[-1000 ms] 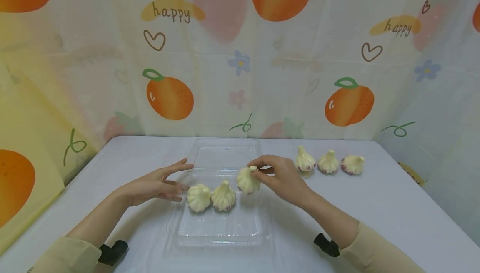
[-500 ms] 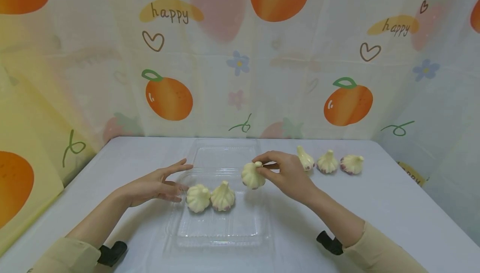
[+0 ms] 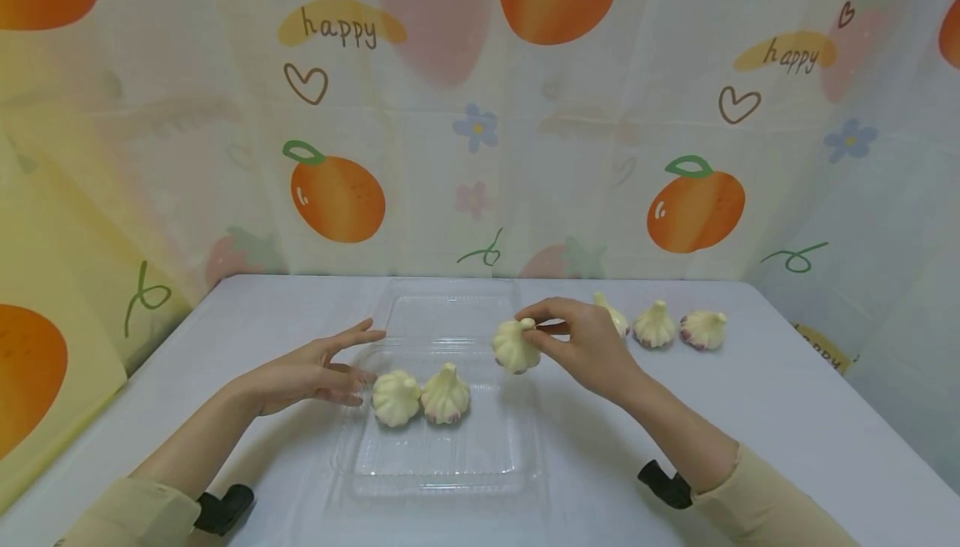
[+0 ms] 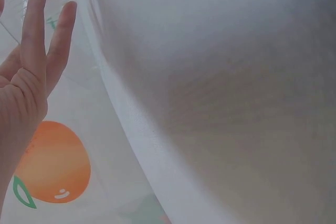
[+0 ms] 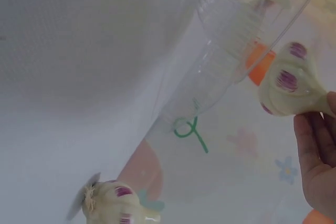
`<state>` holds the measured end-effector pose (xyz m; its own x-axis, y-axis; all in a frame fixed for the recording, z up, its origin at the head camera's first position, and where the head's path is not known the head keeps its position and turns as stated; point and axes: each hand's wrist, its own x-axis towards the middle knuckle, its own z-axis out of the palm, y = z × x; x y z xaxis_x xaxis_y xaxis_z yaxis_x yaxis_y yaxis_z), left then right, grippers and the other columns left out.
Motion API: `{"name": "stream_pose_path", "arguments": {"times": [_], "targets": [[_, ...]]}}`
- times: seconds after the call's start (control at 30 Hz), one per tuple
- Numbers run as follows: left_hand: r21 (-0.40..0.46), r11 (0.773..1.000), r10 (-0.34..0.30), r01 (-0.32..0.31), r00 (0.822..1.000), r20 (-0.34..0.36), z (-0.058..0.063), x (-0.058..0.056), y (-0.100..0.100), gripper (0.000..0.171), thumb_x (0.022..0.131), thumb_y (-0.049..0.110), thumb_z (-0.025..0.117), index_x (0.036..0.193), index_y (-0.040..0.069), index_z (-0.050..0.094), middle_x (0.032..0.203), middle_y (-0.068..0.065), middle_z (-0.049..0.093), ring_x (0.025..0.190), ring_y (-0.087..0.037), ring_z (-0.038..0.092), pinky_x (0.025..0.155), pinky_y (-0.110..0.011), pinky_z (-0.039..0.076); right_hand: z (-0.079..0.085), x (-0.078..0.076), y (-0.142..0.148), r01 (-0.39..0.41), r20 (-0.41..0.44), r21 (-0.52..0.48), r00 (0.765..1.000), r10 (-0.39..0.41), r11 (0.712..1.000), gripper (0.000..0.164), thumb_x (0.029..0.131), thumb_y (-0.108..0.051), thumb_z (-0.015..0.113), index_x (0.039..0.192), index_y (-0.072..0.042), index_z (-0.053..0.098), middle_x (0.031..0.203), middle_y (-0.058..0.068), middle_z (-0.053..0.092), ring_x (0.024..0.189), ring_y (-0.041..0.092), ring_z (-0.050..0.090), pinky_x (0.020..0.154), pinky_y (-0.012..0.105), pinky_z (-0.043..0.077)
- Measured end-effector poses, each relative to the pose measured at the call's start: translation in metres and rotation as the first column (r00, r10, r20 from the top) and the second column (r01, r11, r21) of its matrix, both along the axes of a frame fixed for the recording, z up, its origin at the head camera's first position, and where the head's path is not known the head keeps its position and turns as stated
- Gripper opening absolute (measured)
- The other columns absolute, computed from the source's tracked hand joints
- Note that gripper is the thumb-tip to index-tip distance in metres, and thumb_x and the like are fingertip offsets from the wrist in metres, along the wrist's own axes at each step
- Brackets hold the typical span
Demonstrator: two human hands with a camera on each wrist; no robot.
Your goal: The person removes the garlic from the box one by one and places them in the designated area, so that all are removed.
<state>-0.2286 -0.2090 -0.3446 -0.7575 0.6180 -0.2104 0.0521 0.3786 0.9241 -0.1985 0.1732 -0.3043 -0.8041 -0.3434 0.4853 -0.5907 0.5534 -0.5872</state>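
Observation:
Between the thumb and fingers of my right hand (image 3: 588, 347) a garlic bulb (image 3: 516, 347) is pinched by its stem, held up over the right side of a clear plastic box (image 3: 491, 455). In the right wrist view that garlic bulb (image 5: 289, 82) shows purple patches. Two more bulbs sit side by side in the box, a left bulb (image 3: 396, 398) and a right bulb (image 3: 446, 394). My left hand (image 3: 315, 372) is at the box's left edge with its fingers spread and relaxed, fingertips close to the left bulb. In the left wrist view the left hand's fingers (image 4: 34, 30) extend straight.
Behind my right hand stands a row of garlic: a partly hidden bulb (image 3: 617, 318), a middle bulb (image 3: 656, 326) and an outer bulb (image 3: 703, 330). The box's open lid (image 3: 450, 313) lies toward the back of the white table (image 3: 285, 313). A fruit-printed curtain (image 3: 525, 155) hangs behind.
My right hand has moved right and slightly up with its garlic bulb, now covering more of the nearest bulb in the back row. The left hand has stayed in place.

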Motion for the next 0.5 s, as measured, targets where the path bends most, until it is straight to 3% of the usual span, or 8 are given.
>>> {"name": "stream_pose_path", "arguments": {"times": [0.5], "targets": [[0.008,1.000,0.005,-0.005,1.000,-0.006,-0.001,0.000,-0.001,0.075,0.096,0.015,0.060,0.159,0.011,0.018,0.168,-0.005,-0.018,0.135,-0.032,0.052,0.098,-0.037,0.058,-0.001,-0.004,0.018,0.075,0.032,-0.003,0.997,-0.075,0.997,0.018,0.087,-0.014,0.075,0.105,-0.016,0.075,0.101,0.002,0.077,0.093,0.019,0.074,0.079,0.026,0.063]]}}
